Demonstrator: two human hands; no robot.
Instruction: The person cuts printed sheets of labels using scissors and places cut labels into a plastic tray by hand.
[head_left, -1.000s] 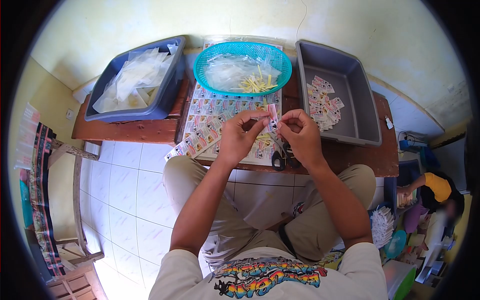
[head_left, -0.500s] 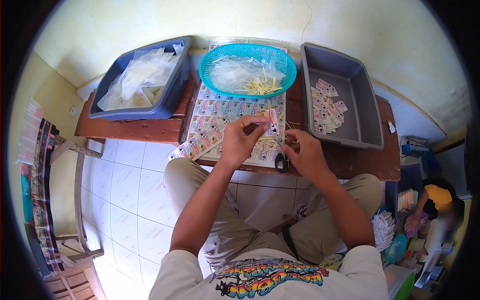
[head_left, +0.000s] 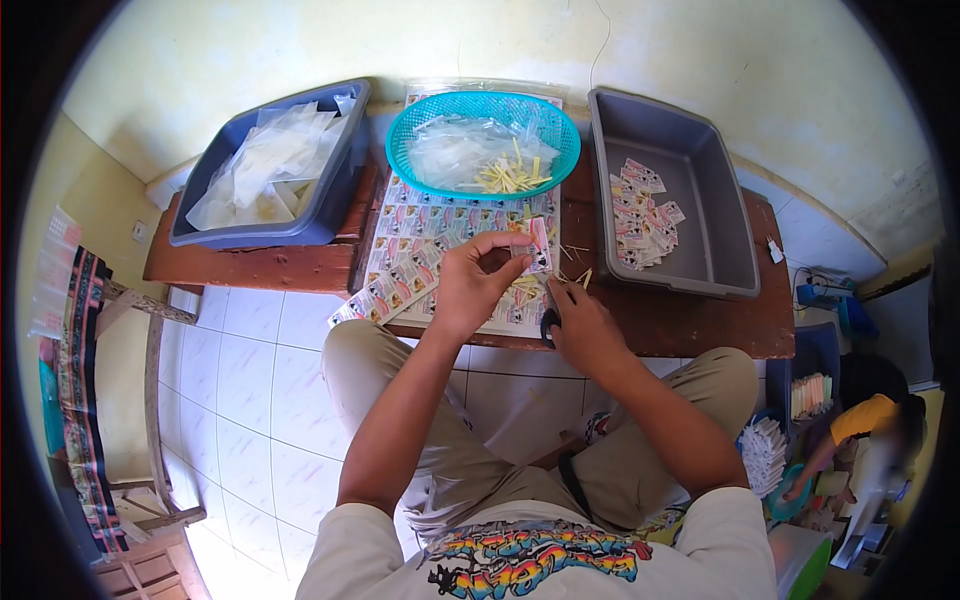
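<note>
My left hand (head_left: 470, 285) pinches a small printed label (head_left: 538, 242) between thumb and fingertips, above the bench. Just to its right, my right hand (head_left: 588, 325) has its fingers closed at a pair of scissors (head_left: 548, 326); the black handle shows beside the fingers and the rest is mostly hidden. Beneath both hands lie printed label sheets (head_left: 410, 228) and thin yellowish offcuts (head_left: 527, 288). A loose strip of labels (head_left: 385, 292) slants out to the left of my left hand.
Behind the sheets stands a turquoise basket (head_left: 397, 172) with clear plastic and yellow strips. A grey tub (head_left: 722, 200) at right holds cut labels (head_left: 645, 220). Another tub (head_left: 325, 205) at left holds plastic bags. A person (head_left: 865, 415) is at far right among containers.
My right hand has moved left and closed at the scissors, which lay beside it before. My left hand still holds the label. The other person's arm has shifted.
</note>
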